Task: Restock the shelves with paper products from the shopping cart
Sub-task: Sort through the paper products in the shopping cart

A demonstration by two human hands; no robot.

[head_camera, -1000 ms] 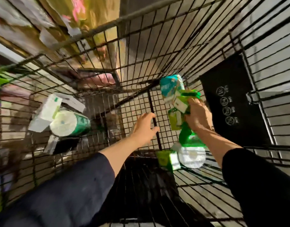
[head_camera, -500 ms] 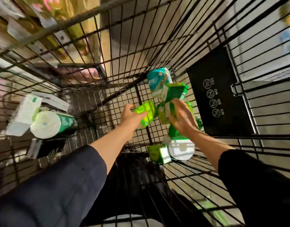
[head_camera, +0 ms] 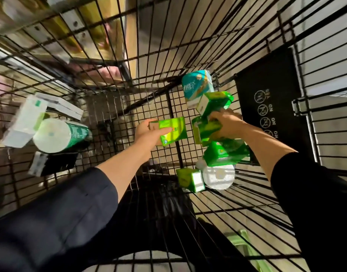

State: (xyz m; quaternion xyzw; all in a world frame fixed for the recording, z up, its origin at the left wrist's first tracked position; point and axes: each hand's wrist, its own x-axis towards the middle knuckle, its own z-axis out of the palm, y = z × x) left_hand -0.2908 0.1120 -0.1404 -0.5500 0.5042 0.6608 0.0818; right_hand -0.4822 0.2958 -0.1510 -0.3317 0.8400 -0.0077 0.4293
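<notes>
Down inside the shopping cart (head_camera: 208, 46), both your hands are at the pick-up step; nothing has reached a shelf yet. Left hand (head_camera: 147, 132): grip curled round a small green tissue pack (head_camera: 171, 130), held clear of the wire floor. Right hand (head_camera: 225, 124): fingers clamped over a cluster of green packs (head_camera: 209, 122), which sits just beside the left-hand pack and below a teal pack (head_camera: 197, 85). More stock lies under your right wrist: a green pack (head_camera: 224, 153), a white roll (head_camera: 217, 175), a small green box (head_camera: 190, 179). Well apart, at the cart's left side, a green-wrapped roll (head_camera: 59, 135) rests against white packs (head_camera: 27, 118). Next move, as judged: lift both loads out over the rim; the right-hand cluster looks loose and may shed a pack.
</notes>
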